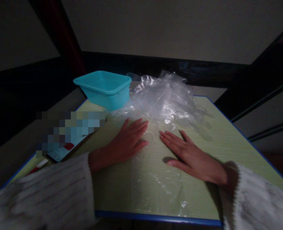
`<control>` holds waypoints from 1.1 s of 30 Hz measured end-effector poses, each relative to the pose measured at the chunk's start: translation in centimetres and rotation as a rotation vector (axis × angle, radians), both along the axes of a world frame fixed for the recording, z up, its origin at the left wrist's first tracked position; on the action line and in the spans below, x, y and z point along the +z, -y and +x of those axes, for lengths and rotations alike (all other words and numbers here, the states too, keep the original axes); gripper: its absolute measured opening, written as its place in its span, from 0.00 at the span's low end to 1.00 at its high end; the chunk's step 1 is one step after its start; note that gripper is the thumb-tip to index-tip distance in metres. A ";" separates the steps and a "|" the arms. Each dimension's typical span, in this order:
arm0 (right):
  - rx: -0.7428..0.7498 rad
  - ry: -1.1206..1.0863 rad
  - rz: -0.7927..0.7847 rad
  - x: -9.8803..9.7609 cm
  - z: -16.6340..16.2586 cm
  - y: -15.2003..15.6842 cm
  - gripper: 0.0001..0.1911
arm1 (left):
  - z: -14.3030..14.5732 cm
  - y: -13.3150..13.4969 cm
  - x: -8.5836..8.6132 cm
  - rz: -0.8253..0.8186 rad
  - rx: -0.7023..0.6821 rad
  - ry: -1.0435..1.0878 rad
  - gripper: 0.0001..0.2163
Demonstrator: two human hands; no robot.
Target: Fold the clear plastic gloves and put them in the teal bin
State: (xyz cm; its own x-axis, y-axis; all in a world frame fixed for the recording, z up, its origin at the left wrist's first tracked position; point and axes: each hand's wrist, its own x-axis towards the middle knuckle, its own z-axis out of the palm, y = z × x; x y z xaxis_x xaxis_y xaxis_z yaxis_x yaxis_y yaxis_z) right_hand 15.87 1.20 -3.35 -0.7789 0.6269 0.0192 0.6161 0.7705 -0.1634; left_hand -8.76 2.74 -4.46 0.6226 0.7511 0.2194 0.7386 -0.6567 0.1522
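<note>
Turquoise plastic makes up the tub (107, 97) at the far left of the table (112, 191), whose top is pale yellow-green with a blue edge. From where I stand, a crumpled heap of clear plastic film (165, 92) sits just to the right of the tub, glinting where it folds. On the person's side of the tub, and to its right, a clear plastic sheet (159, 188) lies spread toward the table's near edge, so thin that the tabletop shows through it.

The left hand (128, 140) is in front of the tub and a little right of it, palm down and wide, fingers stretched out and tips close to the heap. Farther right of the tub, the right hand (191, 155) is also palm down and wide, its thumb held away from the fingers. I cannot tell how firmly either palm presses down.

Both sleeves (47, 195) are pale and fuzzy. Nearer the person than the tub, toward the left, lies a flat, mostly blurred-out object (62, 151) with a red patch, beside a red-and-white item (38, 166).
</note>
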 end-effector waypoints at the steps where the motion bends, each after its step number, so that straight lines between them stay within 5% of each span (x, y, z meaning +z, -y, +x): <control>1: 0.001 -0.005 0.001 0.0 0.0 0.0 0.35 | -0.1 -0.2 0.1 0.036 0.030 0.003 0.22; 7: -0.002 -0.034 0.002 0.0 0.0 0.0 0.35 | -0.4 -1.1 0.6 0.225 0.186 -0.024 0.22; 21: -0.011 -0.020 0.002 0.0 0.0 0.0 0.35 | -0.8 -1.4 -0.2 0.224 0.329 -0.059 0.19; 28: -0.011 -0.059 0.005 -0.1 0.1 0.0 0.34 | 0.2 0.3 0.5 0.172 -0.040 0.198 0.19; 33: -0.004 -0.073 0.005 -0.1 0.1 0.0 0.34 | 0.6 1.2 -0.1 -0.002 -0.037 0.127 0.22</control>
